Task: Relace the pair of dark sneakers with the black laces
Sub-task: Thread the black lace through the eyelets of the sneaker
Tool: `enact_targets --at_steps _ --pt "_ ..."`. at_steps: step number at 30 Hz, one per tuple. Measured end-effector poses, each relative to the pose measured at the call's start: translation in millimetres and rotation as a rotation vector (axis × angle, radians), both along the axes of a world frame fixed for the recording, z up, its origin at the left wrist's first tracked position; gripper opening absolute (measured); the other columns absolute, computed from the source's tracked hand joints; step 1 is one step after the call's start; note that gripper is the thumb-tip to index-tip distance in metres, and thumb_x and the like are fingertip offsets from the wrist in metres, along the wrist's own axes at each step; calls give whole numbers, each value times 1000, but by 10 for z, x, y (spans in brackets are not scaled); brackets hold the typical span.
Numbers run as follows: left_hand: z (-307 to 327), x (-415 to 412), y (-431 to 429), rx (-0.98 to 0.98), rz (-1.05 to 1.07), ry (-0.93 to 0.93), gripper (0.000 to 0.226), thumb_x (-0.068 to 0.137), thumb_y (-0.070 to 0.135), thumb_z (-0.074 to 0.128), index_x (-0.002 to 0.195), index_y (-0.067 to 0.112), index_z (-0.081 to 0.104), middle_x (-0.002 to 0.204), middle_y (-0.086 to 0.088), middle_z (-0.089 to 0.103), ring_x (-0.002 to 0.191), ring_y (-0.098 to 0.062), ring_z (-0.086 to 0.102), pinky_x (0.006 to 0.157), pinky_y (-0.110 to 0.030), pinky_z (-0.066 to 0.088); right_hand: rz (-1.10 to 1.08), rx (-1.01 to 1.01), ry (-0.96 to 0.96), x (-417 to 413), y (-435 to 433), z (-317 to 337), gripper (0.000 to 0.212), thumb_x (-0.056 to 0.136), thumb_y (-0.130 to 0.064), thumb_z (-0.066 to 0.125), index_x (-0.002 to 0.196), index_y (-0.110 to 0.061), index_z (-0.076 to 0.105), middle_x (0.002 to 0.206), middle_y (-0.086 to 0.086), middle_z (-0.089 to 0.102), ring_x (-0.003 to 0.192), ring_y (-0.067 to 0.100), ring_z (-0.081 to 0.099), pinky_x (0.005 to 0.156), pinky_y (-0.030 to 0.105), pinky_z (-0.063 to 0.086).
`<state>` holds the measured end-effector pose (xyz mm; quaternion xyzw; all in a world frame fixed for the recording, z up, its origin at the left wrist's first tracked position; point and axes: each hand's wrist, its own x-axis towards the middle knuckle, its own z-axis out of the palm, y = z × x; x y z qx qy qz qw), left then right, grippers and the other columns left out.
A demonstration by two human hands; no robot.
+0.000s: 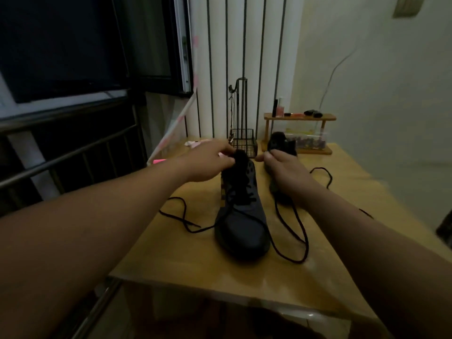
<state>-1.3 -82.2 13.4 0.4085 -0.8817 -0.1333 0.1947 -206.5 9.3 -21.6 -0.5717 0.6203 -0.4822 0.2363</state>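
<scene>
The near sneaker stands on the table, toe toward the person, and the left hand grips its collar. The right hand sits just right of that collar, and I cannot tell whether it pinches anything. The second sneaker lies behind-right, and black laces trail on either side.

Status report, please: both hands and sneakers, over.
Left hand grips near sneaker collar. Right hand over far sneaker, grip unclear. Laces loose on table.
</scene>
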Motion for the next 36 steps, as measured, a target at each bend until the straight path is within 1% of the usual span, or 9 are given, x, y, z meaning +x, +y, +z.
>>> enact_targets --at_steps 4,10,14,19,23,27,30,33,36 --pt "151 -226 -171 71 -109 -251 40 101 50 56 134 28 65 123 4 64 112 -17 60 100 -41 51 90 -45 39 75 -274 -112 34 112 -36 38 126 -24 67 74 -17 53 60 -4 51 56 16 35" --pt "221 -359 -497 127 -135 -514 40 97 56 63 126 29 63 120 3 62 109 -15 59 100 -42 52 20 -125 50 74 -520 -326 28 111 -34 42 107 -21 66 84 -7 64 70 -3 59 59 24 44" --pt "185 -275 -537 261 -248 -208 13 99 40 66 109 33 68 115 2 65 109 -17 62 101 -45 51 2 -177 8 61 -555 -423 27 111 -35 43 106 -18 64 99 0 69 92 15 66 79 41 54" --pt "-248 -197 -509 378 -307 431 10 103 26 63 94 23 64 87 14 68 86 -3 65 77 -23 50 1 -220 -15 31 -562 -451 28 112 -35 42 109 -18 64 100 -2 70 92 12 67 76 36 56" --pt "-589 -273 -438 433 -320 749 11 105 16 57 94 13 60 81 14 66 81 -1 64 71 -14 50 41 -213 -13 49 -563 -483 29 112 -36 43 108 -17 64 101 -1 70 94 14 68 78 33 56" --pt "-590 -278 -476 453 -372 743 9 105 19 58 99 13 61 91 2 67 88 -11 66 76 -21 55 114 -202 -27 80 -436 -440 27 113 -33 41 121 -26 66 103 -17 71 98 -1 67 80 20 53" --pt "-564 -266 -522 463 -365 678 12 105 20 60 105 8 61 97 -6 69 92 -15 70 80 -26 57 107 -221 49 64 -308 -390 30 112 -30 39 130 -36 62 84 -33 65 81 -12 61 69 9 46" --pt "-532 -281 -521 396 -349 595 11 105 20 61 103 10 63 91 0 70 85 -11 70 74 -23 56 6 -301 125 25 -229 -307 33 111 -29 42 138 -33 61 94 -19 69 77 -7 61 67 7 43" --pt "-512 -292 -523 340 -333 529 10 104 24 62 103 14 65 90 -2 70 83 -14 67 74 -31 56 92 -335 81 54 -167 -235 28 111 -22 45 130 -26 64 105 -7 74 73 -8 61 63 6 44"
